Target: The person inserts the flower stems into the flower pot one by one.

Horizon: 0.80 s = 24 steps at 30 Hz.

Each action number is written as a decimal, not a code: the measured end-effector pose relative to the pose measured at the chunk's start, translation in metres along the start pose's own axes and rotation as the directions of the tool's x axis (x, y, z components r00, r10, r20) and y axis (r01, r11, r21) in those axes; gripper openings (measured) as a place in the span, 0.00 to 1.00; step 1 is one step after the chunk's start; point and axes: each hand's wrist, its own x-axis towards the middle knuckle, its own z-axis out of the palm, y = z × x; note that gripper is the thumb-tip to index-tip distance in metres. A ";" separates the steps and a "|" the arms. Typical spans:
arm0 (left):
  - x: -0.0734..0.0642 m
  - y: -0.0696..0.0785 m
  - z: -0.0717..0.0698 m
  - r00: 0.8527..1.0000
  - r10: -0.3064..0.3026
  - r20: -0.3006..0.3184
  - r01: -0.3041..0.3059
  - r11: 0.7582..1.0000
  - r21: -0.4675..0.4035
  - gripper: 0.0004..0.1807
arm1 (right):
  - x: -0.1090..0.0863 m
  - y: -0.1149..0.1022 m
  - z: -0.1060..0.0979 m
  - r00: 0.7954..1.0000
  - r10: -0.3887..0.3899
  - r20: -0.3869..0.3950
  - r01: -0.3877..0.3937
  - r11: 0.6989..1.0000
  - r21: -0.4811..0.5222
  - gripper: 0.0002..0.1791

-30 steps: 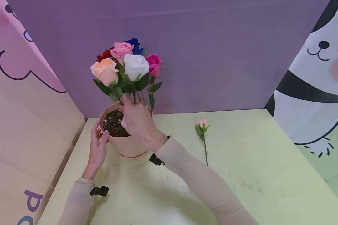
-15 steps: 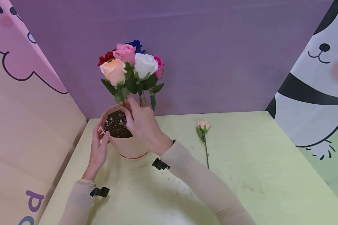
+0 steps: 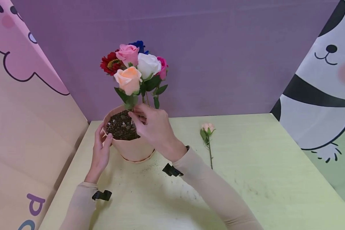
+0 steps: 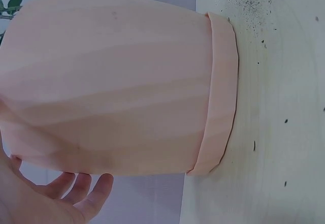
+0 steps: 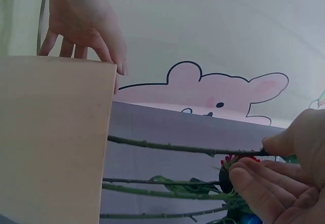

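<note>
A peach-coloured flower pot (image 3: 133, 149) filled with dark soil (image 3: 120, 127) stands at the back left. My left hand (image 3: 100, 155) grips its left side, thumb at the rim and fingers along the wall (image 4: 61, 198). Out of the pot rise a peach rose (image 3: 128, 80), a white rose (image 3: 149, 65), a pink rose (image 3: 127, 54), a magenta rose (image 3: 162, 68), a red flower (image 3: 110, 64) and a blue flower (image 3: 138, 45). My right hand (image 3: 158, 129) pinches the peach rose's stem above the rim; the right wrist view shows the thumb against a stem (image 5: 177, 148).
A small pale-pink rose (image 3: 208, 128) lies on the table (image 3: 261, 159), right of the pot. Soil crumbs are scattered in front of the pot. A purple wall (image 3: 218, 64) stands close behind, with a printed panel at each side.
The peach rose has moved rightward with my right hand, uncovering more of the red flower. Earlier the white rose also shifted right. My left hand stays on the pot.
</note>
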 end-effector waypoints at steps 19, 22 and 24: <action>0.000 -0.002 0.000 1.000 -0.009 0.003 0.009 1.000 -0.010 0.35 | -0.021 0.040 -0.035 0.982 0.185 0.043 -0.190 0.954 0.231 0.13; 0.000 -0.002 0.000 1.000 -0.006 -0.001 0.006 1.000 -0.008 0.35 | -0.025 0.054 -0.042 0.974 0.223 0.040 -0.226 0.944 0.241 0.13; 0.000 -0.002 0.000 1.000 -0.003 -0.005 0.003 1.000 -0.009 0.35 | -0.029 0.065 -0.048 0.969 0.243 0.035 -0.244 0.938 0.246 0.13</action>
